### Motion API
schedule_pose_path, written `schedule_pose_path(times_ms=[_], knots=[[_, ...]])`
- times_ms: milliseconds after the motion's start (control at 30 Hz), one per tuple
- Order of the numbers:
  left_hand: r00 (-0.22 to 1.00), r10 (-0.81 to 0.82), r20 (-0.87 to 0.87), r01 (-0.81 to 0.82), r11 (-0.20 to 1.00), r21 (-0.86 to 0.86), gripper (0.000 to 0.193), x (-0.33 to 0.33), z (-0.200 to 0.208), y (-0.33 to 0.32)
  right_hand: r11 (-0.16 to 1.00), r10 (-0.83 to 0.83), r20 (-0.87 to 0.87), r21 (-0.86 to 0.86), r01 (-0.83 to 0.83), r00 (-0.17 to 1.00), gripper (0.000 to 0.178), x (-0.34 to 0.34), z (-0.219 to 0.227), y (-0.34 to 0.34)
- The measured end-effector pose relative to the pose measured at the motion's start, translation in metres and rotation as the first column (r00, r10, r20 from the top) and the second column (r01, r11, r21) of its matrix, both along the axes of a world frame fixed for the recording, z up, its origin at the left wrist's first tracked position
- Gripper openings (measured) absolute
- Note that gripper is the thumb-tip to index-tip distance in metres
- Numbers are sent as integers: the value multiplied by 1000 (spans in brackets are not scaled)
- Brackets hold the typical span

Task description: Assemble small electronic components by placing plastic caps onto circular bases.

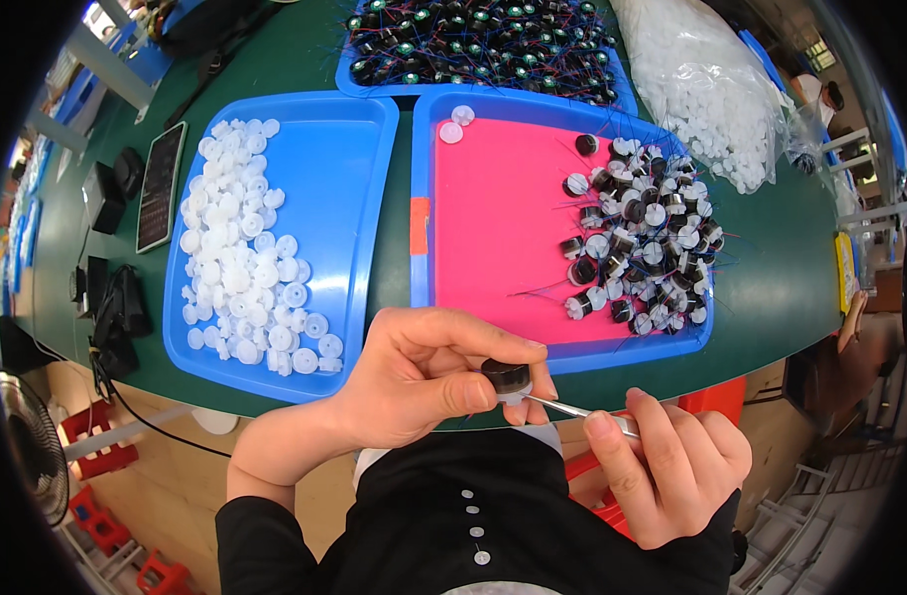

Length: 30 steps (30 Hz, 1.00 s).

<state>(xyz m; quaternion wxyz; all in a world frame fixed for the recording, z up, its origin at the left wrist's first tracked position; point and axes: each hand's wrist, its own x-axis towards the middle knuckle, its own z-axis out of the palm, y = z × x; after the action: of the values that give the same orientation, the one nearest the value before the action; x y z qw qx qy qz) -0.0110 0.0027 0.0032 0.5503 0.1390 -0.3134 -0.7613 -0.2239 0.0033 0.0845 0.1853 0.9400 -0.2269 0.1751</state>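
Note:
Between the thumb and fingers of my left hand (414, 372) is a small black cylindrical part (506, 375) with a white plastic piece on its lower end. My right hand (666, 461) is closed on metal tweezers (582, 412), whose tip reaches the white piece. Both hands are at the table's near edge, in front of the trays. Beyond them lies a blue tray with a pink liner (503, 228), where many black cylinders with white caps and thin wires (637, 233) are heaped on the right. Two loose white caps (451, 132) sit in its far left corner.
Left of it, a blue tray (349, 178) carries a pile of white plastic caps (240, 253). Behind is another tray of wired black parts (483, 50). A clear bag of white pieces (716, 89) lies far right; a phone-like tablet (162, 186) and black cables (121, 317) are left.

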Motion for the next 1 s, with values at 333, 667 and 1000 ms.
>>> schedule_pose_path(times_ms=[333,667,1000], knots=[[997,-36,-63,36,999,-2,31,-1,-1,-1,998,-53,-16,-39,52,998,26,8,8,5],[1000,-13,8,13,1000,1,32,0,3,-2,997,-55,-34,-57,53,998,24,5,8,4],[996,47,80,-42,997,-68,34,-1,-3,0,988,29,-110,-146,-46,993,24,4,2,1]])
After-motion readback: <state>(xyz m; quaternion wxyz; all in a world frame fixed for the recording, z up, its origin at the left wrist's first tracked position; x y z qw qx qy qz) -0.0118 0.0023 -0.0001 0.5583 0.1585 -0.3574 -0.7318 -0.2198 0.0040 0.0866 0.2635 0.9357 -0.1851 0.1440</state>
